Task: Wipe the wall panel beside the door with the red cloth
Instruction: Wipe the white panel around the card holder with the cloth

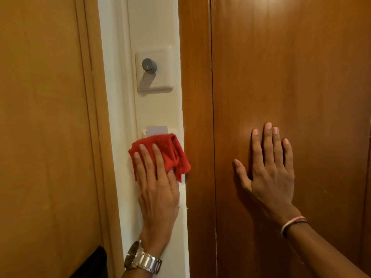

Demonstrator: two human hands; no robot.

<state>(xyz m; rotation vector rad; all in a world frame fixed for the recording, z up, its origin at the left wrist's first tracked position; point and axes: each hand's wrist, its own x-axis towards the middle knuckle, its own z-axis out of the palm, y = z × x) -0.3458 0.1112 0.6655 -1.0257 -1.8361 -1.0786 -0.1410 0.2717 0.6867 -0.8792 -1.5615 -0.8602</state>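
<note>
The left hand's fingers (146,157) lie flat and extended on the one red cloth (168,153), pressing it against the white wall panel (156,109) near its right edge, over a card holder (157,131). One dimmer switch (153,70) sits above. The right hand (269,167) rests open, fingers spread, holding nothing, on the wooden door (291,77). The left wrist wears one wristwatch (142,257).

The left hand (156,189) lies flat, fingers stretched upward and pressing down. The right hand (269,169) is spread open, palm flat, fingers pointing up.
</note>
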